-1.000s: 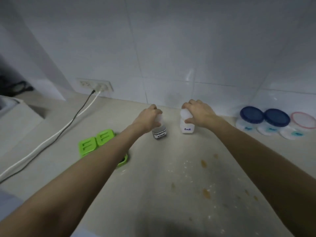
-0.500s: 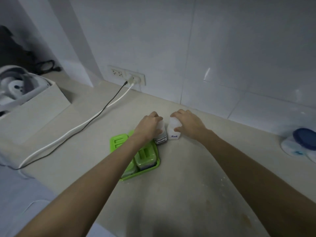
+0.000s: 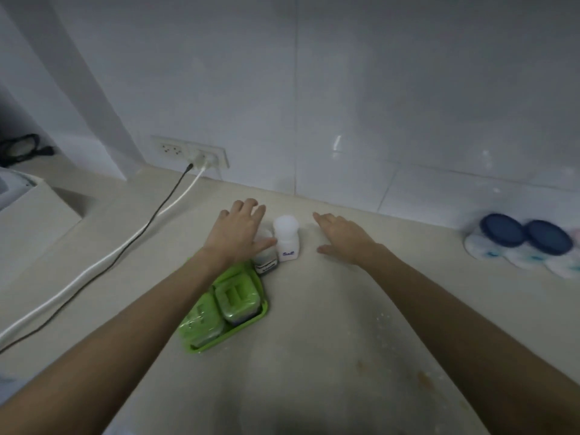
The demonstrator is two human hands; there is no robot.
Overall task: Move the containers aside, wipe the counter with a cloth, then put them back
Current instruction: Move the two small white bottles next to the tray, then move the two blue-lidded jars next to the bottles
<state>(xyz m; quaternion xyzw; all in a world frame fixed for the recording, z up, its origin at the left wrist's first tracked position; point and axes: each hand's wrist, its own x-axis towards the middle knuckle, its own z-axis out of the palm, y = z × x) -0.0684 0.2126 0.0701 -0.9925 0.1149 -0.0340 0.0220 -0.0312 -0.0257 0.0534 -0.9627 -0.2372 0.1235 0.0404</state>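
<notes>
1. The salt bottle (image 3: pixel 286 243) stands upright on the tabletop (image 3: pixel 329 324) between the two hands, nearer the left one.
2. The left hand (image 3: pixel 237 233) is spread flat with straight fingers and grasps nothing. Its thumb lies just beside the salt bottle, and its palm covers the top of a small jar (image 3: pixel 266 263). Whether the palm touches the jar cannot be told.
3. The right hand (image 3: pixel 345 238) is also splayed and holds nothing. It sits low over the tabletop to the right of the salt bottle, clearly apart from it.
4. The salt bottle is matte white plastic with a squarish body, a rounded cap and a blue handwritten label. The small jar touches its left side and looks clear, with a white printed label too blurred to read.
5. Just in front of the jar a glossy green tray (image 3: pixel 219 342) holds two green-lidded boxes (image 3: pixel 237 296) with moulded rectangular clasps.
6. Two round blue-lidded tubs (image 3: pixel 502 229) sit well off to the right against the tiled wall (image 3: pixel 345 89).
7. The tabletop is pale beige and smooth, with white specks and orange-brown stains (image 3: pixel 423 376).
8. A white cable (image 3: pixel 94 268) and a black cable (image 3: pixel 150 221) run across the tabletop to a wall socket (image 3: pixel 191 152).
</notes>
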